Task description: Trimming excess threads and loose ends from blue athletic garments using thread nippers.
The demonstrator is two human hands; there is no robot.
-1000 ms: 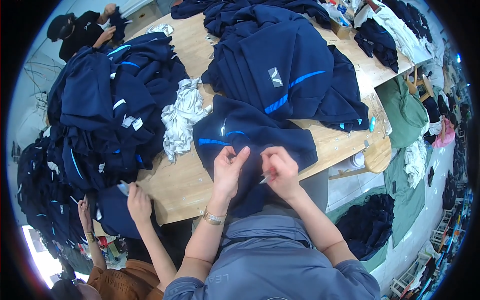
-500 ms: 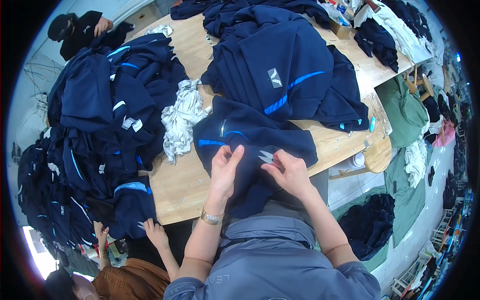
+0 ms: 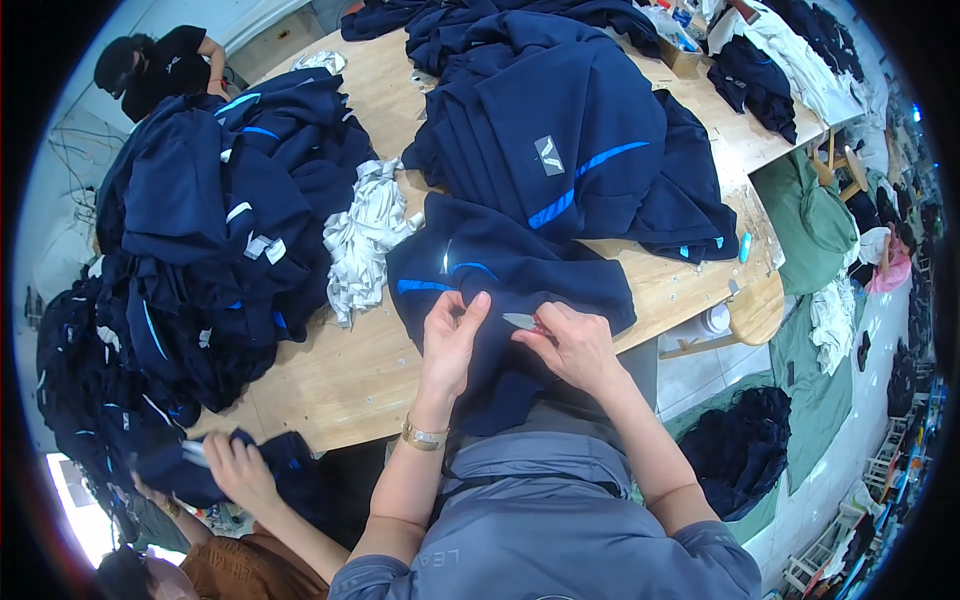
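Tabletop [image 3: 345, 380] shows bare on your left, a band of pale wood between its near edge and the pile of navy garments [image 3: 180, 200]; its right-hand edge slants away past you, with white floor tiles [image 3: 690, 380] below. Directly before you, the navy garment [image 3: 545, 262] lies across the near edge, its lower part hanging toward you. Your left hand [image 3: 450, 338] is over it, thumb and forefinger close together, though I cannot tell whether they pinch cloth. Your right hand [image 3: 575, 345], apart from the left, is wrapped round red-handled snips [image 3: 519, 321], blades pointing leftward. Ahead, a larger navy stack [image 3: 530, 110] blocks the surface; white strips [image 3: 362, 240] heap beside the garment. A co-worker's hand [image 3: 240, 470] is near your left forearm. Rightward, a dark bundle [image 3: 735, 450] lies on the floor.
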